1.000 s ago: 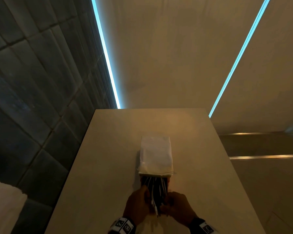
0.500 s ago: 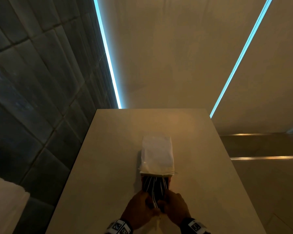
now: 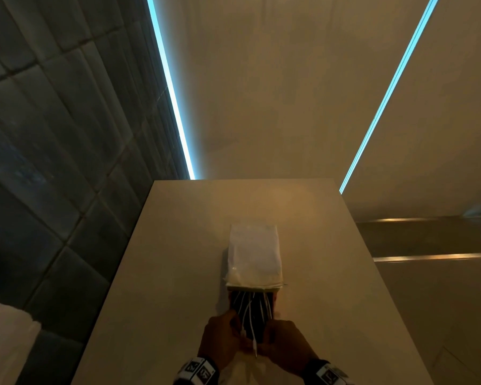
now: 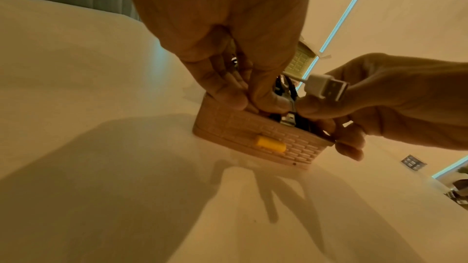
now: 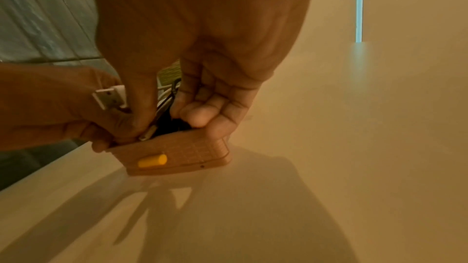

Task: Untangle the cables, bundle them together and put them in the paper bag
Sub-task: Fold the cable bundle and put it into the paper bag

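A bundle of black and white cables lies in a tan, brick-patterned box with a yellow latch near the table's front. Just beyond it a flat white thing covers the cables' far end; whether it is the paper bag or the box's raised lid I cannot tell. My left hand and right hand meet at the box's near edge, fingers curled into the cables. A white USB plug sticks up between the hands, and a metal plug shows by the thumbs.
The beige table is narrow, with its left edge beside a dark tiled wall and its right edge over a lower floor. Something white stands at the lower left, off the table.
Both hands have drawn closer together on the near end of the cables. The white cover and the box have stayed where they were.
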Action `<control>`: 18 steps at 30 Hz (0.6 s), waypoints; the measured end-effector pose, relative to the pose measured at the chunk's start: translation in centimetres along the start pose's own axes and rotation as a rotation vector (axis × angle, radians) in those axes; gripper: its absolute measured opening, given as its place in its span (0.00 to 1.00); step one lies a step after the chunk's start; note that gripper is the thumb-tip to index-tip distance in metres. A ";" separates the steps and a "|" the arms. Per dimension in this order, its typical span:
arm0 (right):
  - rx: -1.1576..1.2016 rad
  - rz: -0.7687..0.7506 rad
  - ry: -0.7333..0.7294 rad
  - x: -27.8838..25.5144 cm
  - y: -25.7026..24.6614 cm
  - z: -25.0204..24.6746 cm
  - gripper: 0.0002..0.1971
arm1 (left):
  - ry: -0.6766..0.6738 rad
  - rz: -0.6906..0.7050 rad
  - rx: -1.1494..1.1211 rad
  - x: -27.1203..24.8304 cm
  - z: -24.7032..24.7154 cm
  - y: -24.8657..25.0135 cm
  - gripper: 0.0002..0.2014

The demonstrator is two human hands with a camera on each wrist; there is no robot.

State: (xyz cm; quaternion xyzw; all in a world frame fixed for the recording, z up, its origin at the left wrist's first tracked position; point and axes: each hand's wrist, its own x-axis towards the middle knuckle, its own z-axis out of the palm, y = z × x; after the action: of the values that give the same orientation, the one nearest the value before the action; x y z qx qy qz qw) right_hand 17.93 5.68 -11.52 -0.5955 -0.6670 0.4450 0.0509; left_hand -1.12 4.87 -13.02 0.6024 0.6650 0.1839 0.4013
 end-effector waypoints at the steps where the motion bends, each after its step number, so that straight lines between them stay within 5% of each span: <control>1: -0.027 0.005 0.007 0.1 -0.1 0.1 0.21 | 0.010 0.001 -0.007 -0.1 0.1 -0.1 0.16; 6: -0.087 0.014 0.038 0.2 -0.8 0.4 0.13 | 0.026 0.010 -0.090 -1.0 -0.6 0.0 0.13; 11: -0.081 0.104 0.056 0.9 -1.2 0.6 0.19 | 0.048 -0.010 -0.096 -2.2 -0.2 0.2 0.10; 15: -0.086 0.092 0.017 0.7 -1.2 0.5 0.20 | 0.033 -0.105 -0.076 -2.8 0.6 1.5 0.22; 18: -0.084 0.076 0.048 0.3 -0.9 0.6 0.12 | -0.064 -0.077 -0.068 -2.6 0.4 2.3 0.11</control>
State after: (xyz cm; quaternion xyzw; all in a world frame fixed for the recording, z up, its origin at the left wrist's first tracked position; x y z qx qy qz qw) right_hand 16.83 5.69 -11.43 -0.6326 -0.6604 0.4037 0.0250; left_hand 0.55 2.80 -10.84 0.5681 0.6678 0.1715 0.4493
